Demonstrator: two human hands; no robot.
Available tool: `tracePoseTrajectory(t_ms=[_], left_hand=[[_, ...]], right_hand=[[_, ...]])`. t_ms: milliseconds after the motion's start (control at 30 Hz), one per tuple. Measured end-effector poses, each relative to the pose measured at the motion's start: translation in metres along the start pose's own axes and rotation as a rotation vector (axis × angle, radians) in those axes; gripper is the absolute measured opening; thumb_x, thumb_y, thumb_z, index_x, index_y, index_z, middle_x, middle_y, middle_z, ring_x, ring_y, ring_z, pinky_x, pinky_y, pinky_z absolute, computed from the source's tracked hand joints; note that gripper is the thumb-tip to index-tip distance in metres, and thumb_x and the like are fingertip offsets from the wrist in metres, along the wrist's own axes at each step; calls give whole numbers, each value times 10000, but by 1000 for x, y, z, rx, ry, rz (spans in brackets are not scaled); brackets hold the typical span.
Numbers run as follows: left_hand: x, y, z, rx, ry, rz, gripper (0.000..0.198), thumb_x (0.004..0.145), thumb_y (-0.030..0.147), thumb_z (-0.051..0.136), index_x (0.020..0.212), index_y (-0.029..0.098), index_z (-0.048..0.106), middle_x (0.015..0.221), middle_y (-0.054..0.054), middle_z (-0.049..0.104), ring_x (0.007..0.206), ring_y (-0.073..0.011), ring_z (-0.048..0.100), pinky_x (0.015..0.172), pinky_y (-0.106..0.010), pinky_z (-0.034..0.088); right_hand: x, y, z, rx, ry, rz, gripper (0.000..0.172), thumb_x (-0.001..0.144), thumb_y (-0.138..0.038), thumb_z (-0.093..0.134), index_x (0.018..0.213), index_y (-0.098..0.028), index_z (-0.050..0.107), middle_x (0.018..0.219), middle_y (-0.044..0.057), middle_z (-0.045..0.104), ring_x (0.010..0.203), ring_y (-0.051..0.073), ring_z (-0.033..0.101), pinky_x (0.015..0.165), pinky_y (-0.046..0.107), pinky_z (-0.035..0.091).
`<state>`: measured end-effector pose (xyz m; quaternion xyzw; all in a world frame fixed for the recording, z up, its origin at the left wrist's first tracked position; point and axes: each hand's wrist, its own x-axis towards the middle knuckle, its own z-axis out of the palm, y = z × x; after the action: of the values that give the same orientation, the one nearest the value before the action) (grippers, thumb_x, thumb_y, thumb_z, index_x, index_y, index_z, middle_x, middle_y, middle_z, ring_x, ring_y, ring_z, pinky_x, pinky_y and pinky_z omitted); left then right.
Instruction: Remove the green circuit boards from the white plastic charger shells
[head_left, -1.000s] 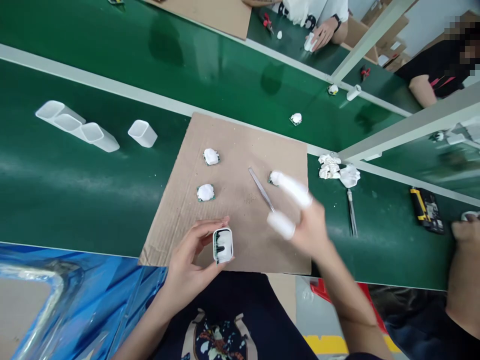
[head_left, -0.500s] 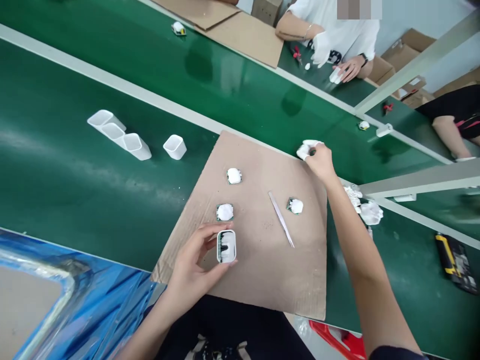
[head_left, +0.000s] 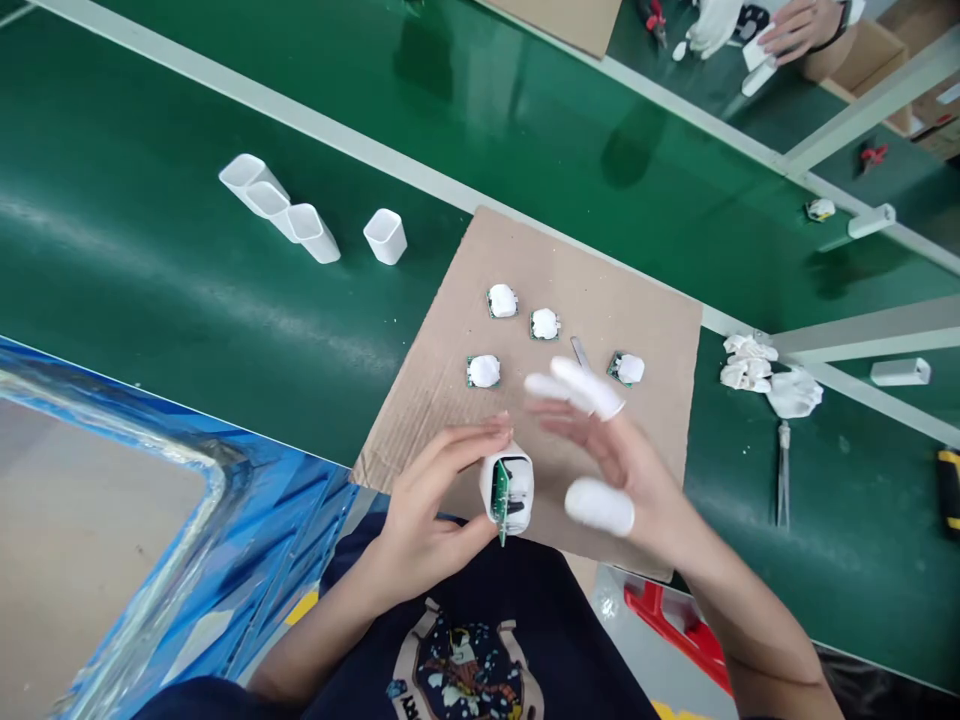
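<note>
My left hand (head_left: 431,505) grips a white plastic housing (head_left: 491,470) upright, its fingers and thumb around the sides. A green circuit board (head_left: 501,500) sticks up out of the housing's open mouth. Just to the right, my right hand (head_left: 637,465) is spread and holds nothing, with white finger cots on the thumb and two fingers. Beyond the hands, several circuit boards with white domed caps, such as this capped board (head_left: 484,371), lie on a cardboard sheet (head_left: 435,410). A pair of tweezers (head_left: 579,352) lies there too, partly hidden behind my right fingers.
On the green bench at left stand several white housings, one housing (head_left: 385,238) apart from the others. To the right lie crumpled white gloves (head_left: 795,393) and a metal tool (head_left: 783,475). A pale rail (head_left: 300,115) crosses the bench. Far right, a co-worker's hands (head_left: 802,25) handle white parts.
My right hand came back from the far edge, let go of a small piece and opened. Another capped board now lies on the cardboard. The board in the held housing now sticks out. The view shifted.
</note>
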<state>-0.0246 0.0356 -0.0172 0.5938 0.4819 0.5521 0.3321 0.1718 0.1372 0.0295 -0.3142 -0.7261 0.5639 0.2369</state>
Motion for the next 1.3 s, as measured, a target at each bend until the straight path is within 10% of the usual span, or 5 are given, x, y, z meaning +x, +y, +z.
tracePoseTrajectory(t_ms=[200, 633, 867, 1300], left_hand=[[3, 4, 9, 310, -30, 245, 505, 828, 112, 735, 1300, 231, 602, 1140, -81, 752, 1315, -304, 562, 969, -462, 568], [-1, 19, 17, 426, -61, 320, 489, 843, 171, 749, 1304, 238, 598, 1073, -54, 770, 1170, -289, 637, 910, -458, 582], [-4, 15, 18, 336, -16, 245, 448, 836, 138, 737, 1258, 216, 607, 1093, -67, 715, 1101, -253, 682, 929, -416, 602], [-13, 16, 43, 397, 215, 208, 245, 877, 121, 674, 1088, 215, 591, 1006, -52, 614, 958, -202, 680, 846, -381, 627]], right_hand=[[-43, -2, 47, 437, 41, 180, 744, 847, -399, 790, 1477, -330, 401, 1421, 131, 584, 1276, 247, 627, 1013, 430, 581], [-42, 15, 48, 698, 35, 165, 559, 805, -285, 832, 1300, -358, 582, 1149, -6, 729, 967, 144, 736, 802, 274, 634], [-60, 8, 40, 62, 274, 4, 422, 879, -254, 756, 1280, -298, 629, 1339, 61, 668, 1274, 237, 625, 1078, 426, 539], [-66, -7, 96, -602, 703, -197, 304, 902, -139, 698, 1197, -118, 629, 1137, 132, 655, 1095, 220, 650, 1002, 389, 592]])
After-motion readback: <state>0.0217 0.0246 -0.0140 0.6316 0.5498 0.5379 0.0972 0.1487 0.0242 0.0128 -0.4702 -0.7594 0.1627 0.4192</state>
